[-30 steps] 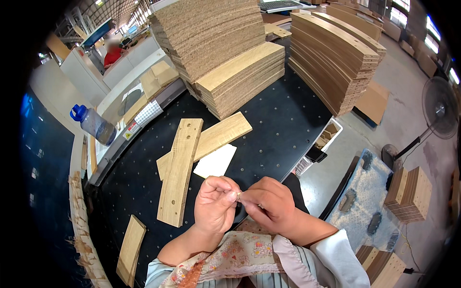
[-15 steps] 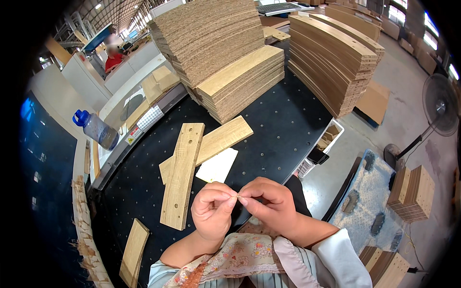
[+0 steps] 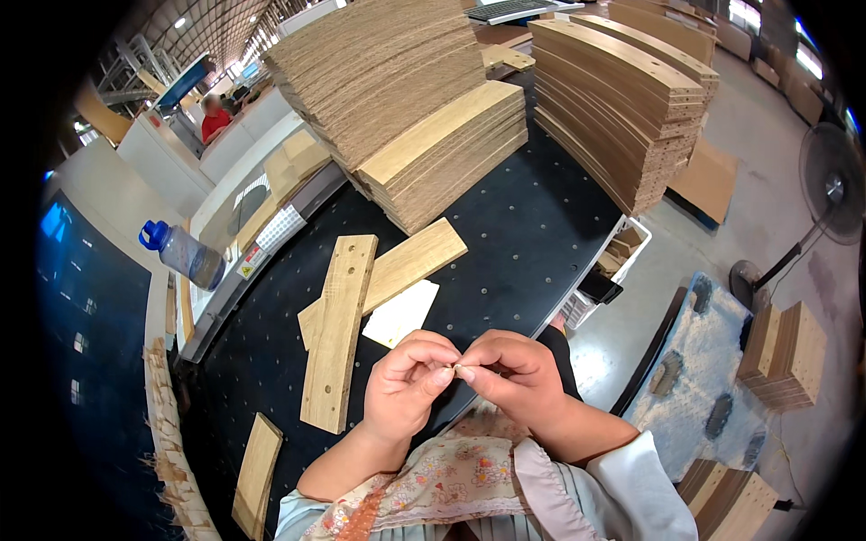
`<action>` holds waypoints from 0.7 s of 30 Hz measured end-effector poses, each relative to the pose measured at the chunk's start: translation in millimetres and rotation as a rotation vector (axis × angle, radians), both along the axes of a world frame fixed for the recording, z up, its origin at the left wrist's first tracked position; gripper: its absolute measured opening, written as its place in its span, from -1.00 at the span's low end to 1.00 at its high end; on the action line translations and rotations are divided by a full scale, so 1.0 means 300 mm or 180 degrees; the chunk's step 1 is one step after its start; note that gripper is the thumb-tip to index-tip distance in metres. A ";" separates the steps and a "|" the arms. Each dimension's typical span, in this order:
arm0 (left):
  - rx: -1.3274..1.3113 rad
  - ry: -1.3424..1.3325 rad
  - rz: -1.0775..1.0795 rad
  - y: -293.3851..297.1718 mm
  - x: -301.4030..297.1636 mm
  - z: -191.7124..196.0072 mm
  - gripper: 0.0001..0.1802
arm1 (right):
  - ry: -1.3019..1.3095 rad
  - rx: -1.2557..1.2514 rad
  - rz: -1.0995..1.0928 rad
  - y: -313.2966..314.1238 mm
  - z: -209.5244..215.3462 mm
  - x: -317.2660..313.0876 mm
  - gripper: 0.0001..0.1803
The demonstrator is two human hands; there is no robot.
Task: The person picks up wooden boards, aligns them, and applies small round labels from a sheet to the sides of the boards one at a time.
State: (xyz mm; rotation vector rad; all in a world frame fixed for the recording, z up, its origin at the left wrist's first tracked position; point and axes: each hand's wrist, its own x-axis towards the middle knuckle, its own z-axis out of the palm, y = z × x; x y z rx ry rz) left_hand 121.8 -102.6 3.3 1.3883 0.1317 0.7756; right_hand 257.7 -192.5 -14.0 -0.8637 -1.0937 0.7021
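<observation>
My left hand (image 3: pixel 408 383) and my right hand (image 3: pixel 512 374) meet in front of my body, above the near edge of the black table. Thumb and fingers of both are pinched together on one tiny pale piece (image 3: pixel 457 367), too small to name. Just beyond my hands, a white sheet of paper (image 3: pixel 401 314) lies on the table. To its left a wood-grain board with holes (image 3: pixel 339 334) rests across a second wood-grain board (image 3: pixel 419 261). A shorter board (image 3: pixel 258 473) lies at the lower left.
Tall stacks of boards (image 3: pixel 388 108) and drilled panels (image 3: pixel 618 113) stand on the black perforated table (image 3: pixel 492 216). A blue-capped bottle (image 3: pixel 185 252) is at left. At right are a white basket (image 3: pixel 631 239), a fan (image 3: pixel 830 185) and a blue pallet (image 3: pixel 699 388). A person in red (image 3: pixel 215 122) sits far back.
My hands have shifted slightly right, still pinched together on the tiny piece. The view has tilted a little; the boards and paper have otherwise stayed in place.
</observation>
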 end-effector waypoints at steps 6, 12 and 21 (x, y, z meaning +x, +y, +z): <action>-0.0416 0.0013 -0.0193 -0.023 0.100 -0.007 -0.89 | 0.0193 -0.0006 -0.0155 -0.041 -0.033 0.086 -0.95; 0.0440 0.1029 -0.0382 0.003 0.282 -0.031 -0.88 | 0.1040 0.0052 -0.0457 -0.136 -0.098 0.238 -0.96; 0.1018 0.0920 -0.0023 0.045 0.564 0.053 -0.60 | 0.2061 0.0276 -0.1397 -0.326 -0.244 0.440 -0.95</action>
